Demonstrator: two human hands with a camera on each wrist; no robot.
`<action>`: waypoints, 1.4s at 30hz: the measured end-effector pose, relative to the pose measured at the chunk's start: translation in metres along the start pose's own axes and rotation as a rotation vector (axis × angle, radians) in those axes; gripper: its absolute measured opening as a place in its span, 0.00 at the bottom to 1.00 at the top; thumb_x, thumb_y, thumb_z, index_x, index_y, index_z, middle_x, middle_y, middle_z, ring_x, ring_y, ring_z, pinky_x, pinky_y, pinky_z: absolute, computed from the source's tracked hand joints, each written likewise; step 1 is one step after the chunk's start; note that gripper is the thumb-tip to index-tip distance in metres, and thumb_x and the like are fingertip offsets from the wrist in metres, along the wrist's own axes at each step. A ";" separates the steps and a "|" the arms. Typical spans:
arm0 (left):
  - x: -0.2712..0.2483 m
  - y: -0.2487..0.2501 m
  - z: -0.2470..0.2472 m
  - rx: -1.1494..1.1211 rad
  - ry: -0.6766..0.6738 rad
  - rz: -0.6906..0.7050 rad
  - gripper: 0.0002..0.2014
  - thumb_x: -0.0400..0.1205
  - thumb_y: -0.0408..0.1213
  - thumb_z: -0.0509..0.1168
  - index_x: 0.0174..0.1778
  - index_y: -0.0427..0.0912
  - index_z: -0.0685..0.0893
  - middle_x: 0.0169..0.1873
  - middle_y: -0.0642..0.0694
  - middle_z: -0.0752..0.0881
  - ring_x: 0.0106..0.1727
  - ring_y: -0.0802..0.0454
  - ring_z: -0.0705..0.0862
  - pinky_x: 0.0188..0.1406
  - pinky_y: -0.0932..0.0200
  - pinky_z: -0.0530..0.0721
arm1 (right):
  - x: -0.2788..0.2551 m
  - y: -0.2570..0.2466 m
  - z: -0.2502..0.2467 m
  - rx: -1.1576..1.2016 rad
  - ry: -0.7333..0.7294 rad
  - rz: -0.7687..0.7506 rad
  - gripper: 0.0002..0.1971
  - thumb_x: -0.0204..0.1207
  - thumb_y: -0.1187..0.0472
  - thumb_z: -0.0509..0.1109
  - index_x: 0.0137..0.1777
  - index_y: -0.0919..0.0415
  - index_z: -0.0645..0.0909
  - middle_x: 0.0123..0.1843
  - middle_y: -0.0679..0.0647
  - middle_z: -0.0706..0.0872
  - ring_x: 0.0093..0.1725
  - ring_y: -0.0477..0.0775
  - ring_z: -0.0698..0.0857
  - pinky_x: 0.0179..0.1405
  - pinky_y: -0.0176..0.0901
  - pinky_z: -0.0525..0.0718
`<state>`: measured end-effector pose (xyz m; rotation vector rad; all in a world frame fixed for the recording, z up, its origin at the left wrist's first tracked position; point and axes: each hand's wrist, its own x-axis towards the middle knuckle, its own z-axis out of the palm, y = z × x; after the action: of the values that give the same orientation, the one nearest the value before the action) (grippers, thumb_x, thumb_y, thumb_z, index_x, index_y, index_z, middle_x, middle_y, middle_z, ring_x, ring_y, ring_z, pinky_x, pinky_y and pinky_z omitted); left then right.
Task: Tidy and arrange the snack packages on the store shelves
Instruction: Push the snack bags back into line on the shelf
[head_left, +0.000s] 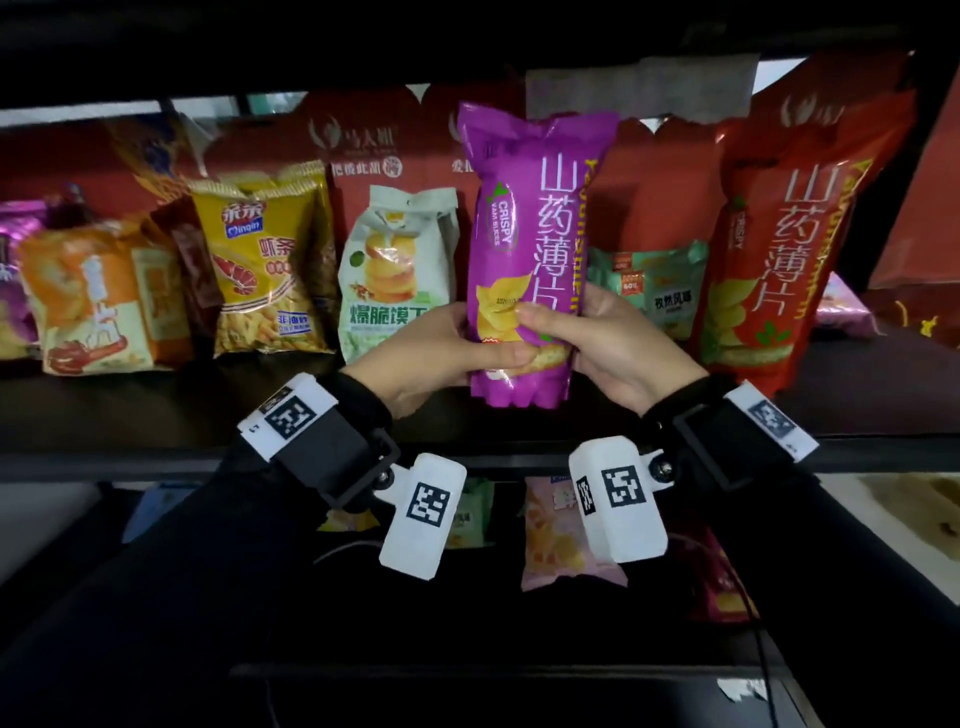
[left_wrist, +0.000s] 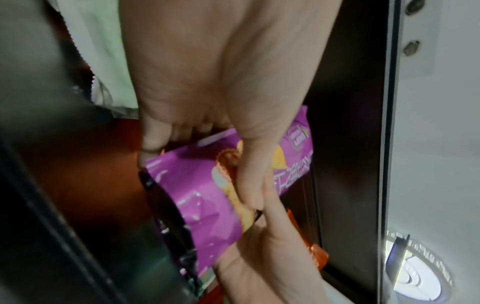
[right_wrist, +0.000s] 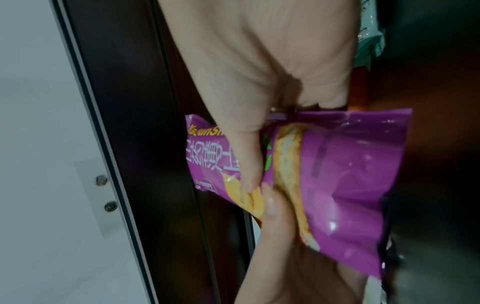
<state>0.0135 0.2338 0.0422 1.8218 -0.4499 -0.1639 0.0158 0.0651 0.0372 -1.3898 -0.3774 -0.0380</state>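
Note:
A tall purple bag of yam crisps (head_left: 535, 208) stands upright in front of the middle shelf (head_left: 156, 410), held at its lower end by both hands. My left hand (head_left: 462, 348) grips its left edge, thumb across the front and fingers behind. From the other side my right hand (head_left: 592, 332) grips it, thumb on the front just above the left thumb. The left wrist view shows my left hand (left_wrist: 233, 148) pinching the purple bag (left_wrist: 202, 197). In the right wrist view my right hand (right_wrist: 246, 152) has its thumb pressed on the same bag (right_wrist: 350, 185).
On the shelf stand an orange bag (head_left: 98, 296), a yellow shrimp-stick bag (head_left: 265, 260), a white-green bag (head_left: 395, 270), a green bag (head_left: 649, 280) and a tall red yam crisps bag (head_left: 769, 249). A pink bag (head_left: 556, 530) lies on the shelf below.

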 end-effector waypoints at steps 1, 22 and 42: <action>0.001 0.000 0.000 0.021 0.030 0.010 0.21 0.75 0.34 0.75 0.65 0.43 0.82 0.56 0.46 0.90 0.57 0.53 0.88 0.58 0.58 0.86 | 0.000 -0.001 0.000 0.001 -0.035 0.031 0.23 0.71 0.67 0.74 0.67 0.63 0.77 0.56 0.56 0.89 0.50 0.50 0.89 0.50 0.44 0.88; 0.018 0.033 -0.006 -0.201 0.084 0.188 0.14 0.77 0.28 0.69 0.58 0.40 0.83 0.45 0.50 0.92 0.45 0.56 0.91 0.41 0.65 0.87 | 0.009 -0.029 0.000 -0.027 0.042 -0.128 0.24 0.75 0.72 0.70 0.71 0.67 0.72 0.59 0.60 0.86 0.51 0.53 0.88 0.53 0.48 0.89; 0.026 0.064 -0.007 -0.566 0.271 0.365 0.19 0.87 0.33 0.59 0.72 0.29 0.74 0.61 0.34 0.83 0.58 0.43 0.85 0.64 0.48 0.84 | 0.025 -0.042 0.008 -0.137 -0.034 -0.179 0.25 0.73 0.63 0.75 0.70 0.58 0.73 0.60 0.56 0.87 0.55 0.52 0.89 0.56 0.49 0.87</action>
<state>0.0258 0.2151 0.1078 1.1629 -0.4762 0.1916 0.0271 0.0700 0.0850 -1.4896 -0.5351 -0.1907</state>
